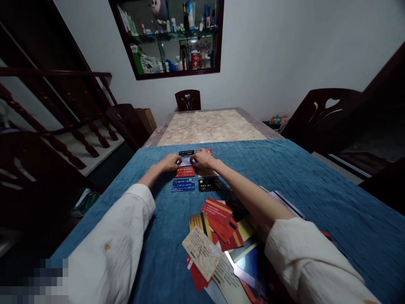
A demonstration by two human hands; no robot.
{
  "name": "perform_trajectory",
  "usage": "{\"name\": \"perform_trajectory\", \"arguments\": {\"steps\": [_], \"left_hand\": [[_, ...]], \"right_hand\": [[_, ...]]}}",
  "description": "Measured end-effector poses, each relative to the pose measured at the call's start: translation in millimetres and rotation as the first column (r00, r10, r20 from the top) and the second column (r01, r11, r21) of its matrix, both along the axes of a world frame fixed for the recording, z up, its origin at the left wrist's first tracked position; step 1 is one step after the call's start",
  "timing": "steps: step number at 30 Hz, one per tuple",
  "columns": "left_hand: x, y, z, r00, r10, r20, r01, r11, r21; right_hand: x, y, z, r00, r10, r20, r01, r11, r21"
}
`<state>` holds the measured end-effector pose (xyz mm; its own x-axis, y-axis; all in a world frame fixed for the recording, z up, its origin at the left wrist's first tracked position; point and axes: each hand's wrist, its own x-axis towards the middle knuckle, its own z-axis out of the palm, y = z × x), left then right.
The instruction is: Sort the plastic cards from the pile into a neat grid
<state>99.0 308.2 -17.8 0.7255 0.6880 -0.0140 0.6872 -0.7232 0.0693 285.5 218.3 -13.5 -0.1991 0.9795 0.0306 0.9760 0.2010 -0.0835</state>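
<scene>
My left hand (171, 162) and my right hand (202, 159) pinch opposite ends of a pale card (186, 161), which lies low over the blue cloth in the left column of cards. Just beyond it is a black card (186, 153); on the near side come a red card (185, 172) and a blue card (183, 185). In the right column, a black VIP card (209, 184) is nearest me. A beige card (207, 173) and a red card (208, 151) are partly hidden by my right hand.
A loose pile of cards, with a red card (217, 211) and a beige card (201, 252) on top, spreads under my right forearm. A dark bundle (236, 204) lies beside it. Blue cloth (152, 249) covers the near table; chairs (316, 114) stand around.
</scene>
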Motion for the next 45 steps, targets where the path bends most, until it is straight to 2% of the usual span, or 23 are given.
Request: {"name": "perform_trajectory", "arguments": {"steps": [17, 22, 27, 33, 39, 45], "left_hand": [[4, -7, -3.8, 1.0, 0.011, 0.001, -0.011, 0.997, 0.07], [2, -14, -1.9, 0.998, 0.026, 0.05, -0.031, 0.994, 0.105], [2, -25, 1.3, 0.992, 0.012, 0.123, -0.029, 0.99, 0.138], [6, -48, 7.3, 0.969, -0.074, 0.237, 0.027, 0.98, 0.195], [21, -84, 13.2, 0.921, -0.169, 0.351, 0.097, 0.972, 0.215], [46, -128, 15.7, 0.893, -0.282, 0.351, 0.198, 0.946, 0.257]], "right_hand": [[2, 0, -4.3, 1.0, 0.014, 0.011, -0.015, 0.999, 0.032], [9, -9, 3.4, 1.0, 0.01, -0.017, -0.009, 0.998, 0.069], [26, -32, 17.1, 0.998, 0.005, -0.059, 0.003, 0.991, 0.131], [49, -69, 22.7, 0.997, -0.021, -0.07, 0.034, 0.98, 0.198], [66, -108, 25.0, 0.998, -0.055, -0.033, 0.061, 0.97, 0.233], [86, -148, 15.5, 0.997, -0.071, -0.014, 0.072, 0.962, 0.262]]}}
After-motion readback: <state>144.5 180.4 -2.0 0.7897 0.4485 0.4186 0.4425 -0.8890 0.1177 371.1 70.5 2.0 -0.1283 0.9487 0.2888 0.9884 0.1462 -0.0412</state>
